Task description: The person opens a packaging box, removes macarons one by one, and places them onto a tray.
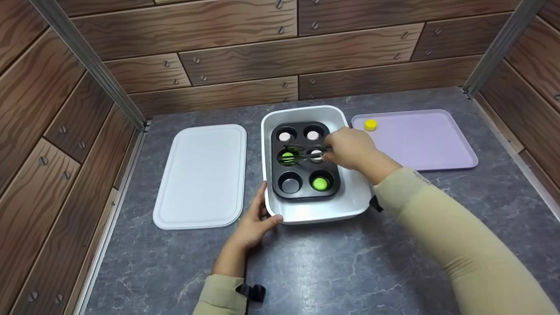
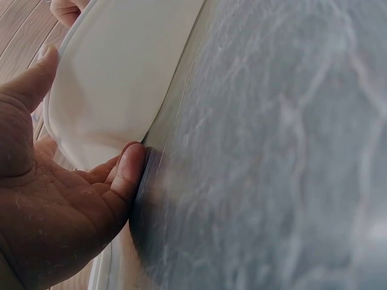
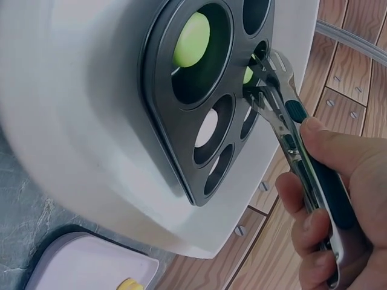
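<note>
My right hand (image 1: 350, 148) grips metal tongs (image 3: 314, 175) with dark inlays and fork-like ends. Their tips reach into the middle left cup of a dark muffin tin (image 1: 306, 192), around a green round piece (image 1: 287, 158); whether they pinch it, I cannot tell. Another green piece (image 1: 320, 183) sits in the near right cup. White pieces (image 1: 313, 135) lie in both far cups and the middle right one, while the near left cup shows bare metal. The tin rests inside a white tub (image 1: 323, 212), whose near left corner my left hand (image 1: 251, 227) holds between thumb and fingers.
A white rectangular lid or board (image 1: 201, 175) lies left of the tub. To the right, a lilac tray (image 1: 420, 140) bears a yellow round piece (image 1: 370, 125) near its far left corner. Wood-patterned walls (image 1: 245, 57) enclose the grey marbled table (image 1: 319, 262) at the back and sides.
</note>
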### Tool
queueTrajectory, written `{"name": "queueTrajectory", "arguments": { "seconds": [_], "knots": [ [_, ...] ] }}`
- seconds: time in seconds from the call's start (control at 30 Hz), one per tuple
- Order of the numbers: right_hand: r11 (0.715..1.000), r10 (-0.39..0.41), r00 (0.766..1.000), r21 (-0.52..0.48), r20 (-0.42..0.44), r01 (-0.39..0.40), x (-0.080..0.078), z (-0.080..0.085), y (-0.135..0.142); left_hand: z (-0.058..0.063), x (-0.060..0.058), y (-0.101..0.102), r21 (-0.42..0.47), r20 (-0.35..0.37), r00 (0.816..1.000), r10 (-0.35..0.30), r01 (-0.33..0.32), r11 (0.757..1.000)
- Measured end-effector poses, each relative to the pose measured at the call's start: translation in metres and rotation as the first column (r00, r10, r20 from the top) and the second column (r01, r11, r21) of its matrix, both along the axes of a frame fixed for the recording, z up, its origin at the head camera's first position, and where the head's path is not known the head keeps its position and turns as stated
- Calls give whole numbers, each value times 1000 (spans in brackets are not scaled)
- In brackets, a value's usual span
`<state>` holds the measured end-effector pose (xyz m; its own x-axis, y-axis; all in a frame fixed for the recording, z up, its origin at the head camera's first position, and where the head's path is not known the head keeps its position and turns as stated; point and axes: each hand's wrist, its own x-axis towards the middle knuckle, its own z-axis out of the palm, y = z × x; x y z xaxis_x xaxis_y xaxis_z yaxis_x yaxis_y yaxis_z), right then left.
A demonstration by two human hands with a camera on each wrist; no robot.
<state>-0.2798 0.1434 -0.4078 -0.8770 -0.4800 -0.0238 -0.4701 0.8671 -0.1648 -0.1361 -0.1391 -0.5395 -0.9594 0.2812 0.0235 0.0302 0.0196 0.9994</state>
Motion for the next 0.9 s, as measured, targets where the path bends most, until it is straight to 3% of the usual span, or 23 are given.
{"name": "queueTrajectory", "arguments": {
  "seconds": [0.47, 0.9],
  "knots": [
    [998, -27, 998, 49, 48, 25, 2, -1, -9, -2, -1, 0, 9, -19, 1000, -7, 7, 1000],
    [999, 7, 1000, 39, -23, -6, 8, -14, -3, -3, -1, -2, 16, -11, 1000, -16, 16, 1000]
  ]
}}
